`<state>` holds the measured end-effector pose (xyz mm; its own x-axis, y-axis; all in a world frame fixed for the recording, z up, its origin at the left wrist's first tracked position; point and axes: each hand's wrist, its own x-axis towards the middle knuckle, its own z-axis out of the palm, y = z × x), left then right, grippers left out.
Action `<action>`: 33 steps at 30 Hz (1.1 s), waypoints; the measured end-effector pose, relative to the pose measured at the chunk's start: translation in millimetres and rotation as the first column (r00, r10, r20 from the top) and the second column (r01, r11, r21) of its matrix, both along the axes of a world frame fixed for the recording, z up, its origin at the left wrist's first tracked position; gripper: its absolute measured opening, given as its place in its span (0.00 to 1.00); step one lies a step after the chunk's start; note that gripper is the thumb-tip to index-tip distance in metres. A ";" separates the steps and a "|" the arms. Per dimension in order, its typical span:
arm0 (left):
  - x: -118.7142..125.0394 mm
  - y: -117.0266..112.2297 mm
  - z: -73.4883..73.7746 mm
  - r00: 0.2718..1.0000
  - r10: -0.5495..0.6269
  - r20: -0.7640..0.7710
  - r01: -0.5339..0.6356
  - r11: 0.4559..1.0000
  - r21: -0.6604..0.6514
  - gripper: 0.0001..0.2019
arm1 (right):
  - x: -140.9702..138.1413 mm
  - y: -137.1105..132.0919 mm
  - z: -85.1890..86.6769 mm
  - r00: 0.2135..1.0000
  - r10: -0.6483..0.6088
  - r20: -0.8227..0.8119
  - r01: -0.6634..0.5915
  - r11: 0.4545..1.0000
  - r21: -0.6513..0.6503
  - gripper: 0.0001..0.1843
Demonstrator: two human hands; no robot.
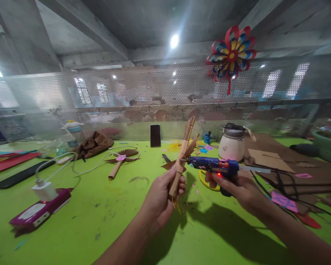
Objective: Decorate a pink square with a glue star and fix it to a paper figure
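My left hand (165,195) is wrapped round the tube of a brown cardboard craft piece (179,169), which tilts up and to the right. Folded, fan-like paper wings stick out from its sides, and yellow threads hang below. In my right hand (239,187) is a blue hot glue gun (209,162), its red light lit and a clear glue stick (255,169) poking out the back. The gun's nozzle points left and meets or nearly meets the craft piece just above my left fingers. A similar craft piece (116,170) with a pink patch lies on the table to the left.
On the green table (99,228) a purple power strip (41,209) with a white charger sits at left. A phone (155,135) stands at the back. Right of it are a white jar (231,145), brown cardboard (314,165) and black cords. A perforated screen (143,95) closes the far side.
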<state>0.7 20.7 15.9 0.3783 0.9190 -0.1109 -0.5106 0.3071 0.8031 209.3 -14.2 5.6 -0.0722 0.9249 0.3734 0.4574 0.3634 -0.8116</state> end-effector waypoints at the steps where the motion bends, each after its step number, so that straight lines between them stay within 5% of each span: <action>1: -0.3 -0.4 0.8 1.000 -0.009 0.009 0.009 1.000 -0.001 0.09 | -0.1 -0.2 0.5 1.000 0.011 -0.013 -0.011 1.000 -0.005 0.23; 13: -3.7 -2.9 6.8 0.995 -0.066 0.074 0.068 0.997 -0.028 0.08 | 0.3 0.2 -5.5 0.984 0.128 -0.126 -0.134 0.990 -0.041 0.19; 22: -2.2 -3.4 6.4 0.993 -0.097 0.068 0.100 0.994 -0.051 0.09 | -2.2 2.4 -11.1 0.988 0.051 -0.143 -0.051 0.999 0.007 0.20; 27: -4.8 0.6 4.3 0.991 -0.107 0.084 0.109 0.994 -0.025 0.08 | -1.8 3.9 -14.4 0.986 0.100 -0.135 -0.106 0.993 -0.044 0.20; 33: -7.4 7.4 0.8 0.992 -0.087 0.093 0.090 0.996 -0.029 0.10 | 5.0 7.3 -18.0 0.940 0.117 -0.322 -0.108 0.993 0.045 0.14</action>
<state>-6.6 28.0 16.7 0.4678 0.8780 -0.1016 -0.5516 0.3798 0.7426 214.3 -6.9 -12.3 -0.0466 0.9072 0.4182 0.1269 0.4207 -0.8983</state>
